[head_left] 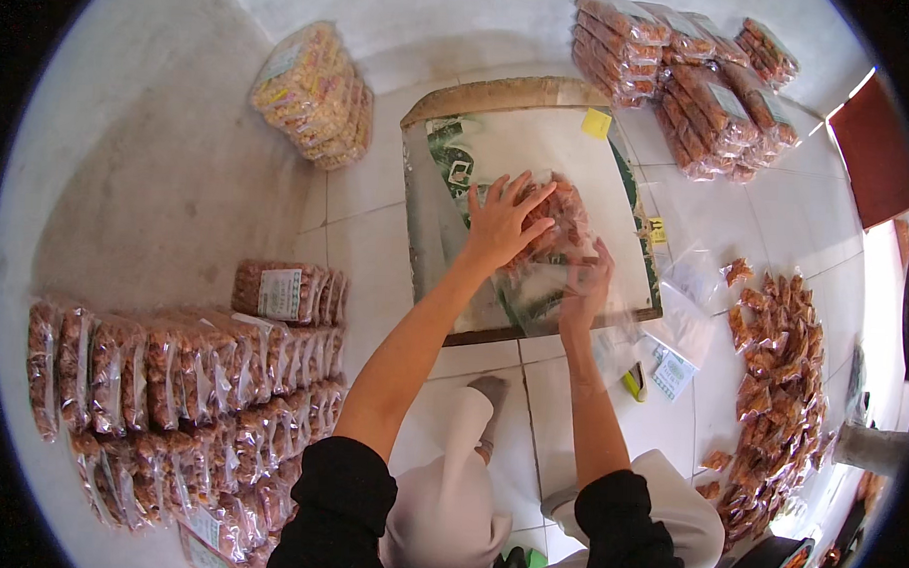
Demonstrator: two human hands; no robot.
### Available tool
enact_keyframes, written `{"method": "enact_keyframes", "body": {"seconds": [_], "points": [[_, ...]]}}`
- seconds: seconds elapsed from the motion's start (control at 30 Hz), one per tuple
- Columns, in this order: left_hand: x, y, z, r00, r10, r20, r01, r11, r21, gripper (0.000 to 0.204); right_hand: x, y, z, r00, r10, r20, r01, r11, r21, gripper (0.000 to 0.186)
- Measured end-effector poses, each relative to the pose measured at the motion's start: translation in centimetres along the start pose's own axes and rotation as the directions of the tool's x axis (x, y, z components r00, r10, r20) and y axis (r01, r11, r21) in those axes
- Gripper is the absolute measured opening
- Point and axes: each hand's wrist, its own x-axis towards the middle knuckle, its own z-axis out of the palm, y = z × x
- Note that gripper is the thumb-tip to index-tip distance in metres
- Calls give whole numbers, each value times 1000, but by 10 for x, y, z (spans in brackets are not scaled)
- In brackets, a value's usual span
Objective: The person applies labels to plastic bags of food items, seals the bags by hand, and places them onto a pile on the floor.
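A clear plastic bag (574,210) filled with small reddish-brown packets lies on a low table (617,160) with a white and green top. Spread across the bag's left side are the fingers of my left hand (504,224), resting flat on it. My right hand (587,281) is at the bag's loose near end, its fingers closed on the thin film. The plastic partly veils those fingers.
Filled bags stand in rows at left (171,364) and in stacks at far right (716,113). Yellowish packs (316,94) are piled at far left. Loose small packets (776,395) cover the floor at right. Near the table lie empty bags (684,317), a label card (675,375) and a green stapler-like tool (634,381).
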Motion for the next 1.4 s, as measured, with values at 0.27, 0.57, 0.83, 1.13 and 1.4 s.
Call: {"method": "enact_keyframes", "body": {"seconds": [0.27, 0.57, 0.83, 1.13, 1.4], "points": [[2, 1, -5, 998, 55, 34, -55, 998, -15, 48, 19, -11, 22, 959, 282, -13, -247, 814, -525, 11], [22, 5, -2, 982, 187, -38, -190, 978, -90, 39, -7, -3, 14, 975, 39, 217, 35, 944, -328, 59], [28, 10, 8, 950, 278, 145, -277, 961, -25, 39, 6, -18, 27, 964, 53, 261, 40, 940, -339, 45], [31, 9, 7, 942, 335, 33, -327, 933, -149, 33, 30, -3, 14, 711, -427, 559, 702, 474, -532, 46], [-3, 17, -10, 975, -155, -160, 69, 894, -443, 45, -25, -9, -22, 912, -95, 399, 299, 821, -486, 66]]}}
